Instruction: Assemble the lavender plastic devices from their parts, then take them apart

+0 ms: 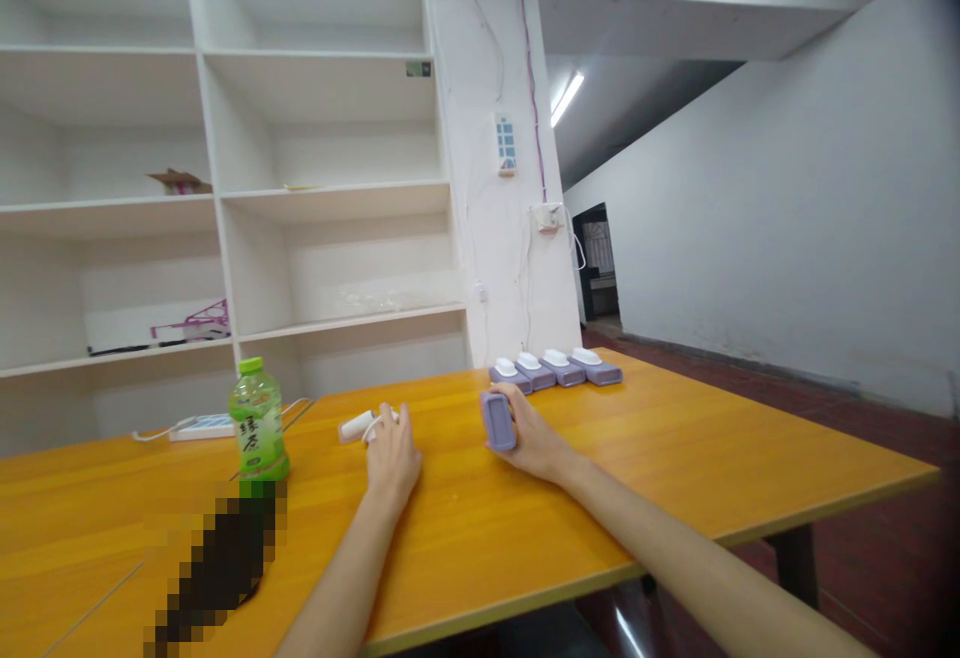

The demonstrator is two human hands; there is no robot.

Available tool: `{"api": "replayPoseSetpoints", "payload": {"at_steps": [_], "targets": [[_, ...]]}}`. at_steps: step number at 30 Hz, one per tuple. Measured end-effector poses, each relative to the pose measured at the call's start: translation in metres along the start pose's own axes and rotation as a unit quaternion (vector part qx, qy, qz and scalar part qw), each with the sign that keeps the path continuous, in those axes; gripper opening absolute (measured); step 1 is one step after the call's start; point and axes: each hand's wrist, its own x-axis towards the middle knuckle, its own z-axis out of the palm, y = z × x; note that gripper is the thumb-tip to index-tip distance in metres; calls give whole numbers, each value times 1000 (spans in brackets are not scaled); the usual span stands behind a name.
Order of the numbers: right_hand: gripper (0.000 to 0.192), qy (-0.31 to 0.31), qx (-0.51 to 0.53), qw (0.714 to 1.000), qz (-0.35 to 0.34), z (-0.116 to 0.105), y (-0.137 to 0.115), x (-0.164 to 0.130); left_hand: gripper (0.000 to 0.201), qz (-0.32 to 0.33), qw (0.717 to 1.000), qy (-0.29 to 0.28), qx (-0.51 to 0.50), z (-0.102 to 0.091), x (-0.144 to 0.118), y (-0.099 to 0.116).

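My right hand [529,438] is closed around a small purple-grey plastic case [499,422], held tilted above the table with its recessed face toward me. My left hand [394,458] is bent over at the middle of the table, its fingers on a white curved plastic piece [370,428]; part of that piece is hidden by the fingers. Just left of these fingertips lies another white, rounded piece [355,426]. Beyond my right hand, several similar purple-grey cases [558,375] stand in a row, each with a white handle-like part on top.
A green drink bottle [259,423] stands to the left, with a blurred dark patch [225,548] in front of it. Behind it lies a white power strip [202,427] with a cord. White shelves [337,193] and a pillar [499,268] rise behind the wooden table [465,548].
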Motion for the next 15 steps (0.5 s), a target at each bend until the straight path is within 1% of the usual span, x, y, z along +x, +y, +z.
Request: {"api": "replayPoseSetpoints", "payload": {"at_steps": [3, 6, 9, 12, 15], "targets": [[73, 13, 32, 999, 34, 2, -1, -2, 56, 68, 996, -41, -45, 6, -5, 11], [79, 28, 77, 994, 74, 8, -2, -3, 76, 152, 978, -93, -110, 10, -12, 26], [85, 30, 139, 983, 117, 17, -3, -1, 92, 205, 959, -117, -155, 12, -16, 36], [86, 23, 209, 962, 173, 22, 0, 0, 92, 214, 954, -126, -170, 13, -14, 34], [80, -13, 280, 924, 259, 20, 8, 1, 90, 190, 959, -128, -166, 16, -9, 23]]}}
